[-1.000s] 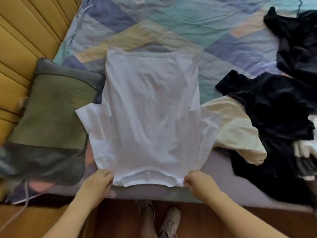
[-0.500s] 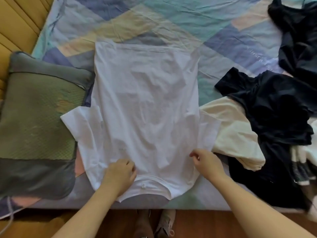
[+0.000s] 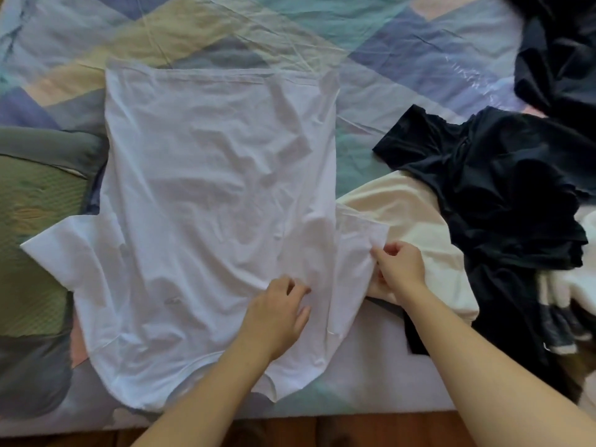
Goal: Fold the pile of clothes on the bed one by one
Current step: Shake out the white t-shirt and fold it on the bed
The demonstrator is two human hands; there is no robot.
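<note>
Near the bed's front edge, left hand now flat on white T-shirt, relaxed grip, right hand shifted outward, pinching its sleeve.

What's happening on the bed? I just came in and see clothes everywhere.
A person is folding a white cotton T-shirt spread flat on the patchwork bedsheet. The right hand pinches the shirt's right sleeve while the left hand presses on the shirt body beside it. A cream garment and crumpled black clothes wait unfolded at the right.
</note>
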